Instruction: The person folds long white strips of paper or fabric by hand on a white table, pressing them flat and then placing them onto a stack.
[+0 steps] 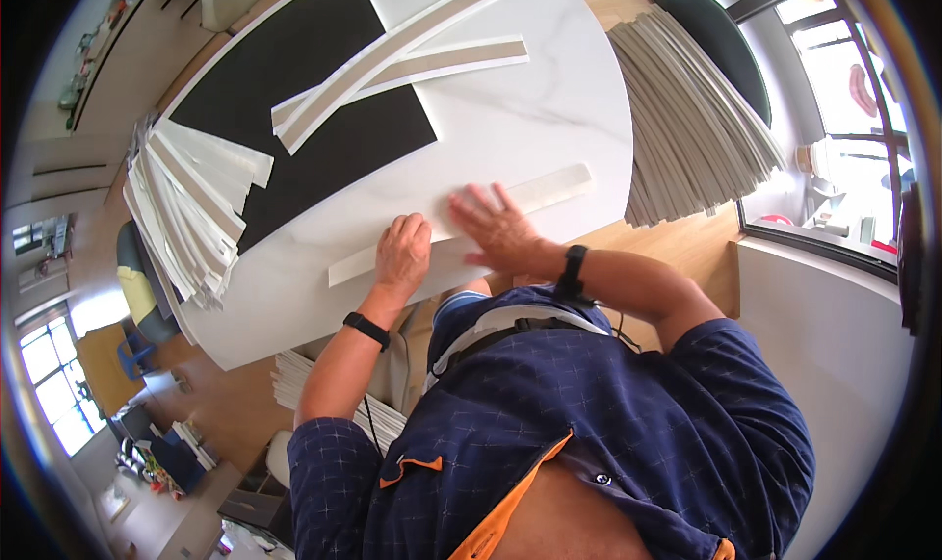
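Observation:
A long white paper-like strip (552,190) lies along the near edge of the white marbled table. My left hand (403,255) rests on its left part with curled fingers; whether they pinch the strip is hidden. Just right of it, my right hand (500,225) is blurred, palm down with fingers spread, over the strip's middle. Farther back, two white-edged beige strips (390,67) cross each other, partly on a black sheet (294,89). A fanned pile of similar white and beige strips (191,214) lies at the table's left end.
A thick stack of beige-grey strips (684,119) lies on a dark chair (725,52) beyond the table's right edge. More pale strips (338,391) sit below the near edge at left. The table's rounded edge (631,141) curves past my right side.

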A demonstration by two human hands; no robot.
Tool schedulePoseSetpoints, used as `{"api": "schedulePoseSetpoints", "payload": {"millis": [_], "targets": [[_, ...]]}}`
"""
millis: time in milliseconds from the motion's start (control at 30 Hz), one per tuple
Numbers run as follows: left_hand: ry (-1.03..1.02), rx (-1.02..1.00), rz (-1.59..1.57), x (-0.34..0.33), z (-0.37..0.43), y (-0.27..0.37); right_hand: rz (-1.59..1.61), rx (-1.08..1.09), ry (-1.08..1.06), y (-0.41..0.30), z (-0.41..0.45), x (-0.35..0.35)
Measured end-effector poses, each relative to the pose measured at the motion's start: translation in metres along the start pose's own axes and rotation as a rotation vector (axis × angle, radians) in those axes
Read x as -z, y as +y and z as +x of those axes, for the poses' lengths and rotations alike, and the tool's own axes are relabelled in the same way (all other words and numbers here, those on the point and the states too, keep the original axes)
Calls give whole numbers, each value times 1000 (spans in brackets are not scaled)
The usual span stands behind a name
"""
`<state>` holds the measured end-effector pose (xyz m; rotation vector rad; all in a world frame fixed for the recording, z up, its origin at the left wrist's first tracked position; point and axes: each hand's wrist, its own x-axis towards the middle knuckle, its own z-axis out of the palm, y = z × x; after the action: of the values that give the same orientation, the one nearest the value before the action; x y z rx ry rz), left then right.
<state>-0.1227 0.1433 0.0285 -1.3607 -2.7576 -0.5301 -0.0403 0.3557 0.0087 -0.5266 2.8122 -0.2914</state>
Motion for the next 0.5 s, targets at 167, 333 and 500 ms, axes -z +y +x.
{"api": "schedulePoseSetpoints", "payload": {"millis": [167,333,500], "targets": [[27,3,-12,-7,-5,-3,-30,-200,-69,74,-58,38],[-100,97,-116,0,6,-15,58,-86,71,66,-32,51],[-5,285,-265,21,-3,-39,278,-71,316,74,-8,25]]}}
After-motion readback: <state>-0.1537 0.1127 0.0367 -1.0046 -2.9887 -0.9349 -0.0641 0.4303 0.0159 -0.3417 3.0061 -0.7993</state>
